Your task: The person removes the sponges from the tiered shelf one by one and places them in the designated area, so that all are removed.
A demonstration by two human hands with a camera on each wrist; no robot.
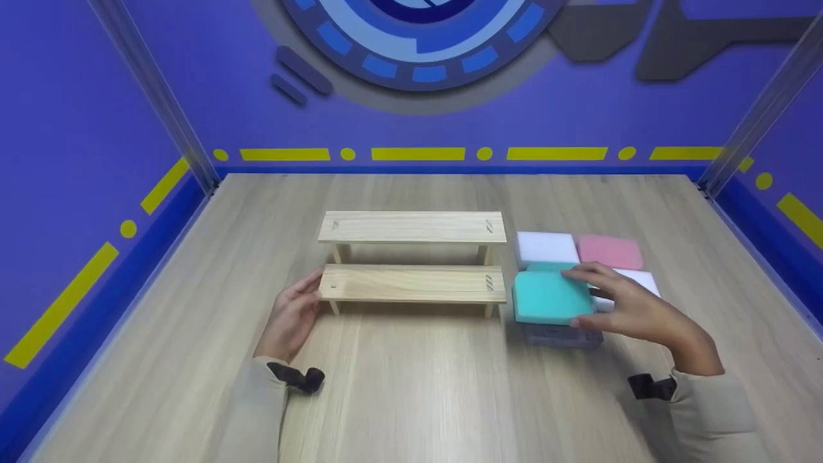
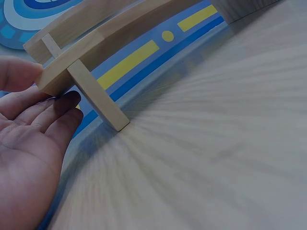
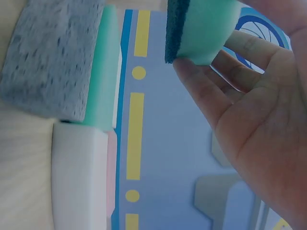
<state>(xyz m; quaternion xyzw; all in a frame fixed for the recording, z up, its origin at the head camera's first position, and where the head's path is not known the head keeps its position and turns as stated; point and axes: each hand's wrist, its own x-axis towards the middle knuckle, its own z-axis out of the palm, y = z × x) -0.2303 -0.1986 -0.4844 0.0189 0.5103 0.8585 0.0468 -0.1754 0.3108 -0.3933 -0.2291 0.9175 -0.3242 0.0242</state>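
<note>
My left hand point(image 1: 296, 315) pinches the left end of the front tier of a two-tier wooden stand point(image 1: 411, 283). In the left wrist view the thumb lies against that plank's end point(image 2: 60, 74), with the other fingers under it. On the right, my right hand point(image 1: 633, 305) holds a teal sponge point(image 1: 553, 297) by its edge, above the other sponges. The right wrist view shows a dark scouring layer on this sponge point(image 3: 208, 31). Beneath it sits a grey speckled sponge point(image 1: 562, 335), partly hidden.
Beside the stand lie a white sponge point(image 1: 546, 247), a pink sponge point(image 1: 611, 251), another white sponge point(image 1: 640, 281) and a second teal sponge point(image 3: 103, 72), mostly covered in the head view. Blue printed walls point(image 1: 418, 128) enclose the wood-grain table point(image 1: 411, 386) at the back and sides.
</note>
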